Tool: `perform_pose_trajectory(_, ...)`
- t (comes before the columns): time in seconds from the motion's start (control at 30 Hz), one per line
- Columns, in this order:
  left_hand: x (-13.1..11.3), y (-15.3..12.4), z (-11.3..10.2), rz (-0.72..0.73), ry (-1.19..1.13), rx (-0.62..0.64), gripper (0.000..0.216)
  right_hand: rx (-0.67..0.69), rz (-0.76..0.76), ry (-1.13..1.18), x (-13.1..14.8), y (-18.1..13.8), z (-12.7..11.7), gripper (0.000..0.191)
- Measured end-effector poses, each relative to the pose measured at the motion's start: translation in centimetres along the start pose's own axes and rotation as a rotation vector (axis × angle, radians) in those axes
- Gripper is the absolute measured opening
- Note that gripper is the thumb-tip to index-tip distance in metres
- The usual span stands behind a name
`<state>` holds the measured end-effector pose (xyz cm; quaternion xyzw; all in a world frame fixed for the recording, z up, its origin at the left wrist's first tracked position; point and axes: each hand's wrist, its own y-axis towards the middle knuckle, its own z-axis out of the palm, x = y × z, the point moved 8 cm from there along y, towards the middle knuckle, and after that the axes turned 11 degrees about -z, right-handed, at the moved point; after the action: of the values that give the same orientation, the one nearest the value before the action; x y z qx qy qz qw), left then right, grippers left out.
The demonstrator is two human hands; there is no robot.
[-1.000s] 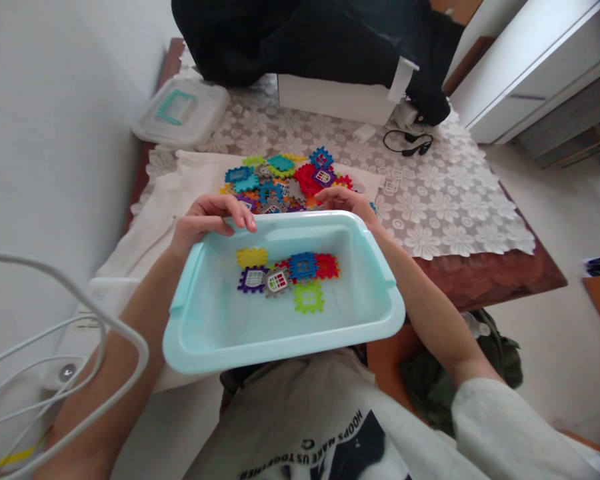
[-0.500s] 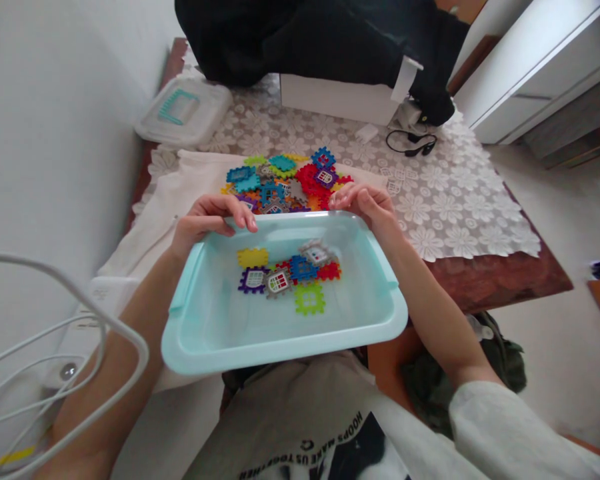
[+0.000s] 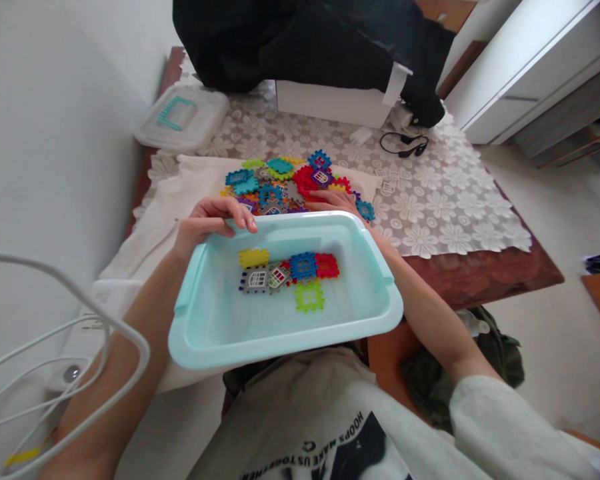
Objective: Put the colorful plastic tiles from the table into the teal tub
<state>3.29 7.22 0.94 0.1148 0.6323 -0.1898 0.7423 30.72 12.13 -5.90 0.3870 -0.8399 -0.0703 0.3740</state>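
The turquoise plastic tub (image 3: pixel 285 339) is hiding the near part of the interlocking-tile pile (image 3: pixel 270 193). The right hand (image 3: pixel 334 200) is covering some tiles and concealing whether it is gripping one. A black cloth (image 3: pixel 310 47) is running off the top edge, masking most of a white box (image 3: pixel 330 103). The T-shirt's graphic (image 3: pixel 360 450) is spilling past the bottom edge.

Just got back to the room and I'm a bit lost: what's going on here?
A person's left hand holds the far rim of a light-blue tub. The right hand is stretched past that rim, at a pile of colourful notched pieces on a pale cloth; whether it grips one can't be made out. Inside the tub lie several pieces, among them a yellow one, a blue one, a red one and a green one.
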Motion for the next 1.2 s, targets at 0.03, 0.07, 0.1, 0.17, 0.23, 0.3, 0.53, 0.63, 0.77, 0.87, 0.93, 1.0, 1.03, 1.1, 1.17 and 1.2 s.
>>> perform_pose_trajectory(0.03,0.0,0.0,0.0,0.000,0.009,-0.006,0.004,0.025,-0.007,0.010,-0.4,0.1,0.4,0.023)
perform_pose_trajectory(0.07,0.1,0.0,-0.1,0.001,0.013,-0.012,0.004,0.030,-0.014,0.023,-0.7,0.1,0.5,0.018)
perform_pose_trajectory(0.1,0.1,0.0,-0.1,0.003,0.013,-0.013,0.005,0.018,-0.017,0.035,-0.9,0.2,0.4,0.013)
perform_pose_trajectory(0.17,0.0,0.0,-0.1,0.011,0.010,-0.010,0.005,-0.025,-0.019,0.061,-1.0,0.3,-0.2,0.009)
perform_pose_trajectory(0.23,0.0,0.0,0.0,0.011,0.009,-0.003,0.004,-0.066,-0.014,0.083,-0.9,0.3,-0.7,0.011)
perform_pose_trajectory(0.3,-0.1,0.0,0.2,0.001,0.003,0.006,0.009,-0.081,0.001,0.075,-0.8,0.2,-0.6,0.015)
perform_pose_trajectory(0.53,0.1,0.2,-0.1,-0.012,-0.004,0.013,0.006,-0.071,0.021,0.073,-0.5,0.2,0.2,0.024)
perform_pose_trajectory(0.63,0.1,0.2,-0.2,-0.005,-0.008,0.017,0.006,-0.141,0.018,0.221,0.1,0.3,-0.8,0.031)
perform_pose_trajectory(0.77,-0.2,0.2,-0.1,0.018,-0.001,0.006,0.008,-0.390,0.204,0.347,-0.5,-0.3,-2.7,0.039)
perform_pose_trajectory(0.87,-0.3,0.2,0.1,0.014,-0.014,0.000,0.007,-0.579,0.251,0.591,-0.6,-0.8,-3.5,0.043)
perform_pose_trajectory(0.93,-0.3,0.1,0.3,0.004,-0.026,0.000,0.005,-0.659,0.236,0.743,-0.2,-0.9,-4.0,0.046)
perform_pose_trajectory(1.0,-0.3,0.1,0.4,0.000,-0.039,0.007,0.004,-0.682,0.213,0.832,0.7,-0.9,-4.6,0.048)
perform_pose_trajectory(1.03,-0.3,0.1,0.5,0.000,-0.049,0.014,0.006,-0.666,0.197,0.861,1.4,-0.8,-4.8,0.048)
perform_pose_trajectory(1.1,-0.3,0.1,0.7,-0.003,-0.067,0.030,0.012,-0.577,0.157,0.898,3.1,-0.5,-4.9,0.048)
perform_pose_trajectory(1.17,-0.4,0.0,0.7,-0.008,-0.078,0.029,0.016,-0.449,0.103,0.898,4.8,0.0,-4.5,0.048)
perform_pose_trajectory(1.2,-0.3,0.0,0.7,-0.012,-0.077,0.023,0.015,-0.403,0.081,0.877,5.4,0.2,-4.4,0.050)
